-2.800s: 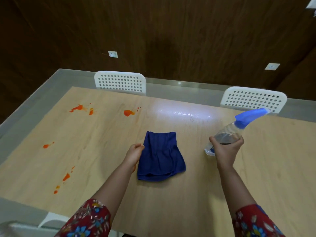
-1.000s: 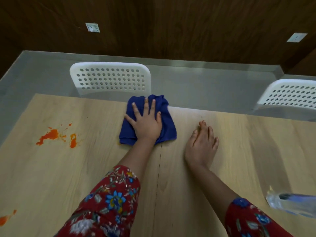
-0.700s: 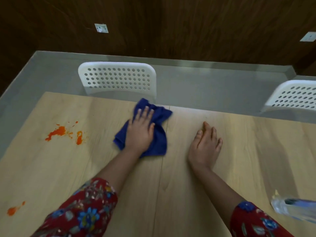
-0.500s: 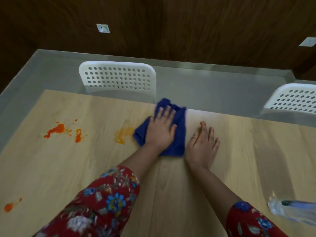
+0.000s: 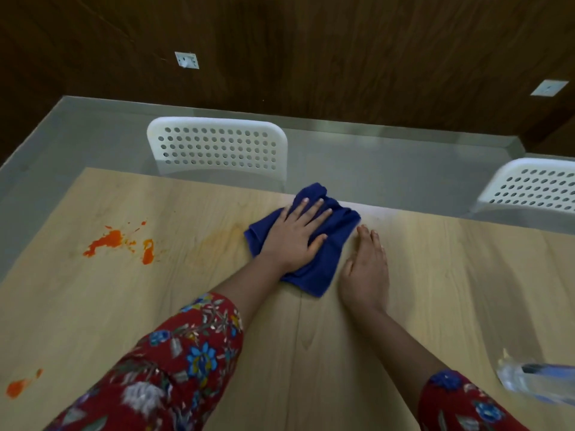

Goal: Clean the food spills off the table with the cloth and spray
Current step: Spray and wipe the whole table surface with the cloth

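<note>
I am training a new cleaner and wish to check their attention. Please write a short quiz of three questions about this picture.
1. True or false: the right hand holds the spray bottle.
2. What does the left hand press on? A) the blue cloth B) a chair back C) a plate
3. On which side of the blue cloth is the largest orange spill?
Key: 1. False: it rests flat on the table, apart from the spray bottle. 2. A. 3. To its left, clear of the cloth.
</note>
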